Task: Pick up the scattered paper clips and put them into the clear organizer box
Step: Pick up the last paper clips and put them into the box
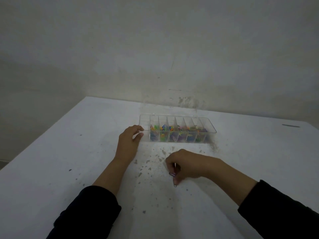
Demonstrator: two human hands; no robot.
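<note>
Right now the right hand (183, 165) hangs low over the white table (51, 161), its fingers curled downward and pinched on a purple paper clip (174, 179). The clip dangles from the fingertips with its lower end close to the tabletop; whether it touches the surface is hard to judge in this dim view. A second clip may be tucked in the same pinch, but the blur hides it.

Farther away, the clear organizer box (177, 129) sits on the table near the wall (155, 49), a long open tray split by upright dividers into a row of narrow compartments. Most of these hold heaps of coloured paper clips (162, 133); the leftmost compartment looks bare.

The left hand (130, 138) rests at the box's left end, thumb and forefinger loosely spread around that corner, touching or nearly touching the plastic, not clenched. Both forearms reach out from dark sleeves (89, 209). Grey specks and smudges mark the table between the hands and in front of the box.
</note>
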